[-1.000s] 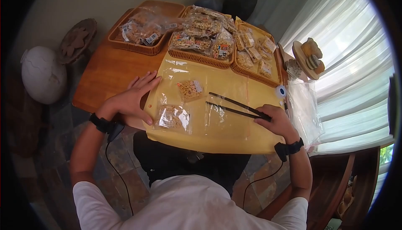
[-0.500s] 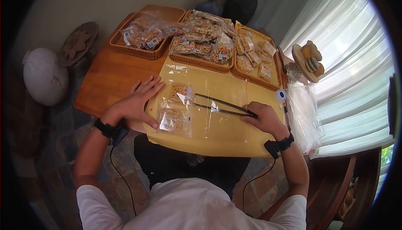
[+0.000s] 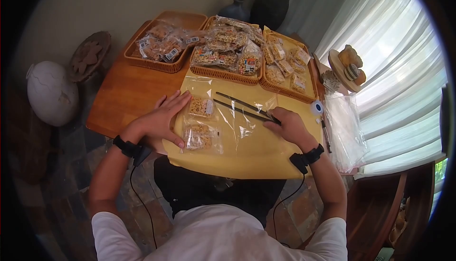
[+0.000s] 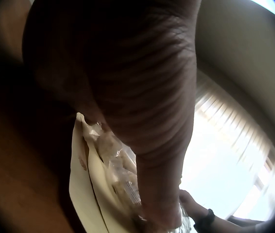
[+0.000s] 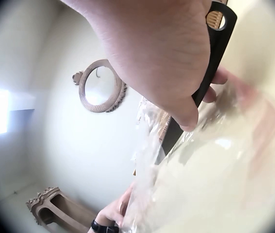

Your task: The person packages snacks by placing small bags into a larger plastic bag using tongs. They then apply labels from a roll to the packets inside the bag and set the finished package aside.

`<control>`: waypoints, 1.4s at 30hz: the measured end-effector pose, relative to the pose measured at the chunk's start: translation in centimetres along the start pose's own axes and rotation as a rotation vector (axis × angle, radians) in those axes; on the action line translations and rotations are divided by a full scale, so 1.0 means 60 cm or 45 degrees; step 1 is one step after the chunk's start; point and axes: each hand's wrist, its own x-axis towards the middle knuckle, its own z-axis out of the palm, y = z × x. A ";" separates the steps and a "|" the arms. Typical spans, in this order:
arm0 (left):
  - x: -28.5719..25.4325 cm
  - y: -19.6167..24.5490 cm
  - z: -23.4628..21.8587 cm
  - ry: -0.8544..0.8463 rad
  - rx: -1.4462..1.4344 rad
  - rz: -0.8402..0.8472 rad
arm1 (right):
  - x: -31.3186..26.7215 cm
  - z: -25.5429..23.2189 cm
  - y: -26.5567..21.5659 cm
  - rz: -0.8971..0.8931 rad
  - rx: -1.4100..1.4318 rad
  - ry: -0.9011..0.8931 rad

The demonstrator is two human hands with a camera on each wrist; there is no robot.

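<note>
Spread fingers of the left hand (image 3: 161,120) lie at the left edge of the yellow sheet (image 3: 237,163), beside two bagged snack pieces. Its fingertips reach the upper piece (image 3: 201,106), and its thumb is at the lower piece (image 3: 198,140). Black tongs (image 3: 244,106) are gripped by the right hand (image 3: 287,127), their two arms apart and pointing left over clear plastic film. In the right wrist view the right hand (image 5: 152,48) holds the tongs (image 5: 220,43) against the film (image 5: 220,165). The left hand (image 4: 147,82) fills much of the left wrist view.
Three wicker trays of packets stand at the back: left (image 3: 156,64), middle (image 3: 228,74) and right (image 3: 289,91). A white roll (image 3: 317,107), a pen (image 3: 326,135) and clear bags (image 3: 344,132) lie on the right. A wooden stand (image 3: 344,68) is at the window side.
The right hand and tongs have moved left. The upper snack piece has shifted left, above the lower one. The left hand has moved slightly right, its fingertips now at the upper piece.
</note>
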 end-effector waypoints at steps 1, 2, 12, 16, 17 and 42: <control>0.002 -0.004 0.001 0.002 -0.017 0.013 | 0.002 -0.004 0.007 -0.030 -0.002 -0.018; 0.005 -0.005 -0.001 0.003 -0.034 0.027 | 0.000 -0.007 0.015 -0.058 -0.004 -0.035; 0.045 -0.009 0.011 0.241 -0.060 0.011 | -0.070 -0.014 0.030 -0.029 0.072 0.011; 0.052 -0.024 0.016 0.357 -0.152 0.008 | -0.087 -0.016 0.025 0.018 0.041 -0.059; 0.052 -0.020 0.017 0.397 -0.160 -0.027 | -0.093 -0.015 0.024 0.006 0.028 -0.049; 0.070 -0.040 0.020 0.327 -0.166 -0.038 | -0.036 -0.163 0.159 0.970 1.360 -0.093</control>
